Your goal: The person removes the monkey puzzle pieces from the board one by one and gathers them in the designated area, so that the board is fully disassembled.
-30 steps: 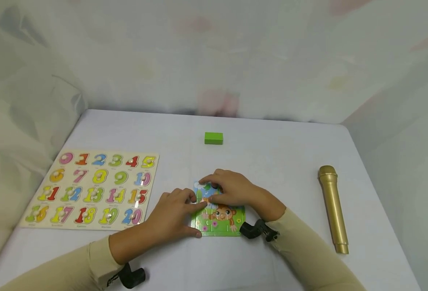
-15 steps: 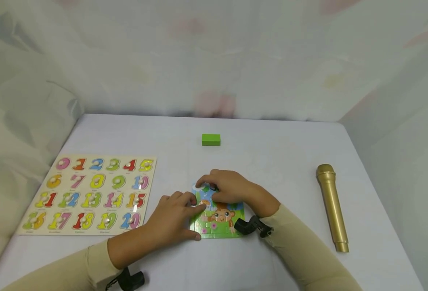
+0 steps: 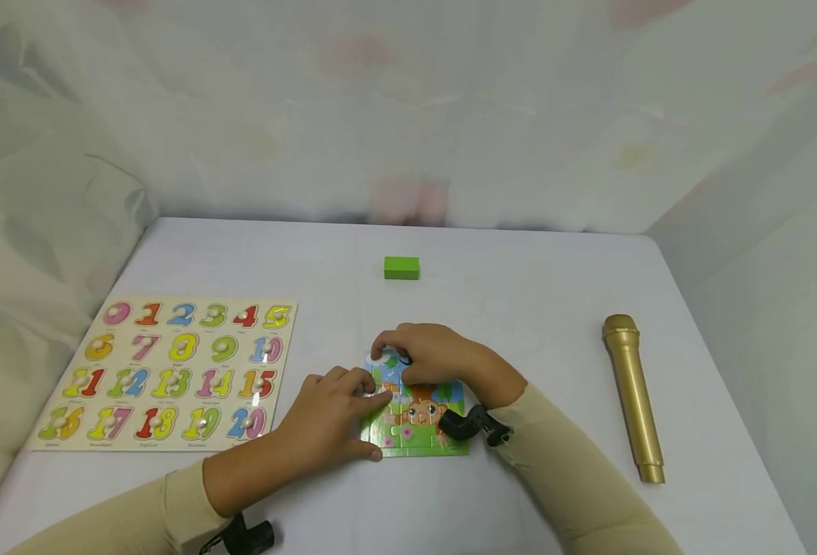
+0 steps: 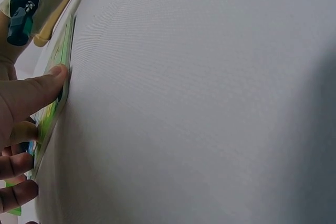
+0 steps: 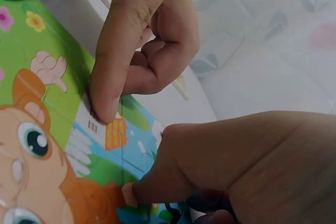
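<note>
A small jigsaw puzzle (image 3: 415,435) with a monkey picture lies flat before me in the head view. My left hand (image 3: 332,412) rests at its left side, thumb at the near left corner, index fingertip pressing on the picture. The right wrist view shows that left index finger (image 5: 107,98) touching the little printed house. From the far side, my right hand (image 3: 439,354) reaches over the puzzle's upper part. Its bent index finger sits at the far left corner and its thumb (image 5: 142,190) on the picture, holding that part. The right palm hides the far right portion.
Left of the puzzle lies a number board (image 3: 173,370) with pegged numerals 0 to 20. A green block (image 3: 401,268) is farther back on the white table (image 3: 519,301). To the right lies a gold microphone (image 3: 633,401). Cloth walls (image 3: 519,116) rise behind the table.
My right thumb has drawn back slightly from the left index fingertip. The left hand keeps its place on the puzzle. The whole head view has shifted a little.
</note>
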`<control>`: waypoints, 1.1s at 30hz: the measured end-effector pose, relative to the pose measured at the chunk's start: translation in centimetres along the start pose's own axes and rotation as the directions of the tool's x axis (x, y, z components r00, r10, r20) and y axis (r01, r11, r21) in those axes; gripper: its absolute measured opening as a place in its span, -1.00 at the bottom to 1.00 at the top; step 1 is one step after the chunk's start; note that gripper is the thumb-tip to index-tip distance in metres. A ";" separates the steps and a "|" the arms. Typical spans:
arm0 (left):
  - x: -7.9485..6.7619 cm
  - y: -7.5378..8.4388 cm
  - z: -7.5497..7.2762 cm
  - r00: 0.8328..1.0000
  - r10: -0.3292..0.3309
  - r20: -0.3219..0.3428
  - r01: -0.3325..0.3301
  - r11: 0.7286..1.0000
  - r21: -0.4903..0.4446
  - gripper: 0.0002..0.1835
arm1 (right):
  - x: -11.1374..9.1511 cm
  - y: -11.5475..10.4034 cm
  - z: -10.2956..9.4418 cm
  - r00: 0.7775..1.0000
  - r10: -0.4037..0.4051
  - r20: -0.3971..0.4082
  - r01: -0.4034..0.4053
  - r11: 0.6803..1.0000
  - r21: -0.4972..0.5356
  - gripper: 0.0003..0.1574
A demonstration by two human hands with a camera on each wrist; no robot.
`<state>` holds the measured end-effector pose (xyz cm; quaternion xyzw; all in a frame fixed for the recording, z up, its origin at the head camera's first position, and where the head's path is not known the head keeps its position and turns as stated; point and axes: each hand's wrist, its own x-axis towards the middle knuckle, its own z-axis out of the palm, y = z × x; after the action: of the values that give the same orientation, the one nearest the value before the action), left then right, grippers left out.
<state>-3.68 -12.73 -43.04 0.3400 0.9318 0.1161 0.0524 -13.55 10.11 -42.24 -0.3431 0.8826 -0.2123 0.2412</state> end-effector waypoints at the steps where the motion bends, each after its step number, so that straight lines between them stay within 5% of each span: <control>1: 0.0 0.0 0.0 1.000 -0.001 0.000 0.001 1.000 0.002 -0.11 | 0.1 0.0 0.0 1.000 -0.001 0.002 0.001 1.000 0.005 -0.41; 33: -0.5 -0.3 0.4 0.999 -0.012 -0.047 0.010 0.999 -0.031 -0.16 | -0.1 -0.8 0.0 1.000 -0.002 -0.007 0.003 0.993 0.120 -0.42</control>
<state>-3.40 -13.20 -43.51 0.3311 0.9327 0.1379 0.0364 -13.09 9.65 -41.84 -0.3284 0.8687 -0.2664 0.2579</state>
